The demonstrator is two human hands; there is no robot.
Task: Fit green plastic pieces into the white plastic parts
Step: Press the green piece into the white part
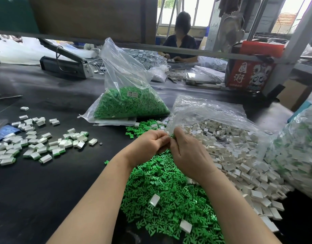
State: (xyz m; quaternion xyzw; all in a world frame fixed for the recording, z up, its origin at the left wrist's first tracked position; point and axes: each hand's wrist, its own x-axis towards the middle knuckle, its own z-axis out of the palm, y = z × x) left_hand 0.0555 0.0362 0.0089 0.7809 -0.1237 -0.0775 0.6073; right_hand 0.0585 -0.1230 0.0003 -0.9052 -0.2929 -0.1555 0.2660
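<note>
My left hand (149, 145) and my right hand (188, 155) meet fingertip to fingertip above a heap of loose green plastic pieces (162, 196). Between the fingertips a small green piece (172, 136) shows; my right hand pinches it. My left hand's fingers curl round something small, mostly hidden, that looks like a white part. A pile of white plastic parts (239, 155) spills from a clear bag to the right. Finished white parts with green inserts (37, 143) lie scattered at the left.
A clear bag of green pieces (130, 103) stands behind the hands. A bag of finished parts (296, 159) lies at the far right. A black sealing tool (63, 65) and a red box (248, 71) sit farther back. Another person works across the table.
</note>
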